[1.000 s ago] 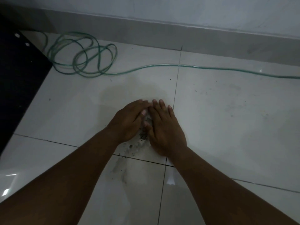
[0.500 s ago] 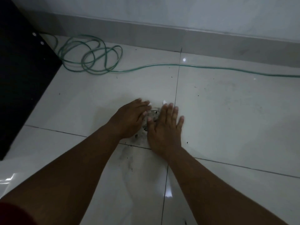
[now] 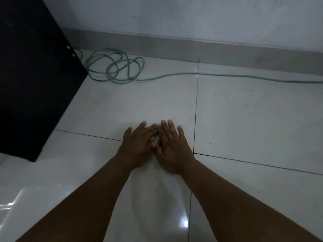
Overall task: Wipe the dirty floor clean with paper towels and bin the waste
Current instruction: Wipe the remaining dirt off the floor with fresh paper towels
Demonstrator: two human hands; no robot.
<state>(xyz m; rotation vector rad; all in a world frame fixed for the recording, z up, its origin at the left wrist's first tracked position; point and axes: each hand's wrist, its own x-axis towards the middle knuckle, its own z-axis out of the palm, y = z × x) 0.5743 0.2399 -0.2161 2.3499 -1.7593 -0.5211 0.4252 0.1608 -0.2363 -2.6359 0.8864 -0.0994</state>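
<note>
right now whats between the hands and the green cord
Only bare white tile, seen from the head camera. The left hand and right hand lie flat, side by side; the cord is farther off, near the wall.

You see the paper towel [image 3: 156,139] only as a small grey, dirty bit showing in the gap between your two flat hands. It lies on the white tile floor [image 3: 244,123], which looks shiny, with tiny dark specks.

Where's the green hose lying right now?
In the head view, the green hose lies coiled on the floor at upper left, beside the black cabinet, near the skirting; its tail runs right, beyond both hands.
</note>
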